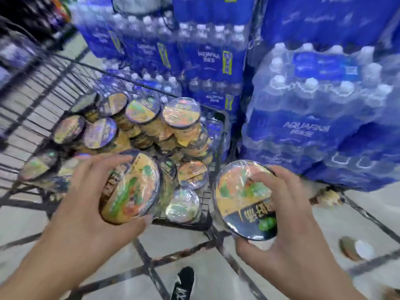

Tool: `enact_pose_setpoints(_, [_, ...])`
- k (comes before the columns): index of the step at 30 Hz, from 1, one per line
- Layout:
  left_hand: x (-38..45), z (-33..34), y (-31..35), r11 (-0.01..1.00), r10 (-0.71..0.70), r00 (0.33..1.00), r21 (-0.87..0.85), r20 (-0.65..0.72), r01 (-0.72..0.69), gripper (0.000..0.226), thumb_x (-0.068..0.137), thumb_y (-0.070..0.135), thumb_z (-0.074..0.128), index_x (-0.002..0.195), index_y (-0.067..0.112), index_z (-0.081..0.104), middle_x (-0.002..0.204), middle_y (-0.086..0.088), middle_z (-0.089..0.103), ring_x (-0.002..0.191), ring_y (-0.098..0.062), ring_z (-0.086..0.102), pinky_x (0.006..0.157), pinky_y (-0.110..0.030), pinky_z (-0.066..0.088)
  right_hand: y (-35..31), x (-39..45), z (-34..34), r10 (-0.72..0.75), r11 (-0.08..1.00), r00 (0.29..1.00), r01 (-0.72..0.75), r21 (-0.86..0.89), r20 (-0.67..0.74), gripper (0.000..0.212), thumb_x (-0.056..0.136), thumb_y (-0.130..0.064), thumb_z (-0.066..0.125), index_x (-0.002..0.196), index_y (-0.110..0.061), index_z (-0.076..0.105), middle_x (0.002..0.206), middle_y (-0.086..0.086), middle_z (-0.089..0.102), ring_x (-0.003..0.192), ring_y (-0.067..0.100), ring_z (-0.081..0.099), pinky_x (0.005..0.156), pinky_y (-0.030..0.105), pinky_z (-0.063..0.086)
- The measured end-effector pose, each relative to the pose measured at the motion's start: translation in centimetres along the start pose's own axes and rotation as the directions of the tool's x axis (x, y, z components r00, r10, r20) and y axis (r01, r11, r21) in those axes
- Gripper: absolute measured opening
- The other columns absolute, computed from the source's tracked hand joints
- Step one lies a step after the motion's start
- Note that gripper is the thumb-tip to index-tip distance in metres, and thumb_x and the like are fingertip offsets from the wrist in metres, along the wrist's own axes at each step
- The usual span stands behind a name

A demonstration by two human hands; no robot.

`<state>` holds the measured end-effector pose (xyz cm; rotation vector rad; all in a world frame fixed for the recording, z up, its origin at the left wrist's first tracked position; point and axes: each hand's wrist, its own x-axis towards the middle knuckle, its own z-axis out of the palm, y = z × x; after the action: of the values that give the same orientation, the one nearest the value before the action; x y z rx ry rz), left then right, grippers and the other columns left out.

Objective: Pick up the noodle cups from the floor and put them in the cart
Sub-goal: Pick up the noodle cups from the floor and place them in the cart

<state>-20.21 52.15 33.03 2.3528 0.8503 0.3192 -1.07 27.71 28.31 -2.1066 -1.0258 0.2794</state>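
Cups fill most of the cart (214, 118) already, heaped unevenly with lids facing every way, and that heap is the main hazard. The left hand (86, 191) grasps one noodle cup (132, 187) by its rim, tilted, right at the cart's near edge at about 7 o'clock of the pile. The right hand (287, 217) grasps a second noodle cup (244, 200) from the side, held just outside the cart's near right corner, over the floor (194, 245).

Judging from this, two risks stand out. The tall stack (181, 113) at 12 o'clock of the pile leans toward the cart's right rim; a cup dropped against it could tip it over the side. The slick plastic wrap on each cup also makes a one-handed rim grip easy to lose, especially with both hands loaded at once.

The right-hand cup must clear the corner before release, or it will strike the rim and fall. At 4 o'clock, another cup (355, 250) lies on the floor, apparently on its side, near enough to be kicked by the shoe (184, 282).
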Motion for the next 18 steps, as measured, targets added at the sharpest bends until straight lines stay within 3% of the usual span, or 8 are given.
enact_pose_setpoints(1, [1.0, -1.1, -1.6, 0.999, -0.019, 1.0, 0.026, 0.003, 0.018, 0.093, 0.052, 0.058, 0.096, 0.129, 0.063, 0.046, 0.138, 0.035, 0.037, 0.124, 0.017, 0.042, 0.096, -0.043, 0.046, -1.2, 1.7, 1.9, -0.003, 1.0, 1.0, 0.003, 0.002, 0.017, 0.085, 0.057, -0.051, 0.077, 0.136, -0.042, 0.046, 0.148, -0.013, 0.034, 0.14, 0.012, 0.042, 0.106, 0.015, 0.036])
enact_pose_setpoints(4, [4.8, -2.5, -6.0, 0.995, -0.048, 0.996, 0.093, 0.074, 0.041, 0.092, 0.058, 0.057, 0.094, 0.132, 0.061, 0.041, 0.135, 0.04, 0.03, 0.116, 0.011, 0.041, 0.088, -0.035, 0.039, -4.1, 6.6, 7.2, 0.023, 0.999, 0.998, -0.022, -0.025, 0.05, 0.076, 0.063, -0.061, 0.078, 0.127, -0.036, 0.045, 0.148, -0.008, 0.035, 0.134, 0.017, 0.046, 0.096, 0.036, 0.049])
enact_pose_setpoints(7, [9.3, -1.2, -9.9, 0.984, 0.042, 0.994, 0.166, 0.104, -0.059, 0.085, 0.063, 0.063, 0.086, 0.137, 0.046, 0.048, 0.142, 0.021, 0.034, 0.135, -0.008, 0.035, 0.104, -0.031, 0.032, -4.6, 10.8, 12.1, 0.061, 0.983, 0.994, -0.044, -0.178, 0.094, 0.074, 0.064, -0.048, 0.081, 0.125, -0.029, 0.044, 0.148, -0.001, 0.032, 0.129, 0.027, 0.047, 0.096, 0.041, 0.051])
enact_pose_setpoints(10, [13.0, 1.7, -13.3, 0.931, 0.112, 0.979, 0.326, 0.17, -0.163, 0.086, 0.06, 0.074, 0.072, 0.132, 0.031, 0.052, 0.144, -0.001, 0.047, 0.138, -0.026, 0.038, 0.115, -0.044, 0.033, -3.6, 13.8, 15.9, 0.153, 0.954, 0.973, -0.101, -0.283, 0.17, 0.075, 0.062, -0.042, 0.082, 0.123, -0.024, 0.042, 0.148, 0.006, 0.03, 0.128, 0.034, 0.046, 0.1, 0.043, 0.049])
enact_pose_setpoints(13, [15.8, 4.1, -15.5, 0.869, 0.081, 0.951, 0.446, 0.3, -0.215, 0.085, 0.061, 0.08, 0.062, 0.126, 0.027, 0.049, 0.135, -0.002, 0.049, 0.13, -0.029, 0.043, 0.117, -0.05, 0.031, -2.1, 15.5, 18.4, 0.226, 0.893, 0.946, -0.107, -0.436, 0.231, 0.08, 0.067, -0.042, 0.089, 0.128, -0.021, 0.04, 0.145, 0.01, 0.028, 0.127, 0.037, 0.046, 0.1, 0.041, 0.046])
enact_pose_setpoints(15, [16.7, 5.6, -16.7, 0.814, 0.079, 0.922, 0.509, 0.38, -0.28, 0.091, 0.067, 0.082, 0.059, 0.136, 0.024, 0.045, 0.142, -0.006, 0.046, 0.138, -0.031, 0.041, 0.126, -0.053, 0.017, -1.4, 16.2, 19.6, 0.268, 0.847, 0.927, -0.096, -0.523, 0.264, 0.087, 0.072, -0.046, 0.089, 0.135, -0.018, 0.036, 0.143, 0.013, 0.028, 0.124, 0.037, 0.047, 0.102, 0.04, 0.044])
enact_pose_setpoints(18, [17.4, 7.2, -17.7, 0.755, 0.034, 0.886, 0.569, 0.463, -0.326, 0.094, 0.076, 0.079, 0.06, 0.147, 0.022, 0.039, 0.157, -0.012, 0.038, 0.149, -0.031, 0.033, 0.129, -0.056, -0.003, -0.6, 16.6, 21.0, 0.291, 0.805, 0.915, -0.075, -0.589, 0.281, 0.09, 0.074, -0.052, 0.088, 0.137, -0.016, 0.034, 0.141, 0.015, 0.028, 0.12, 0.036, 0.049, 0.103, 0.04, 0.045])
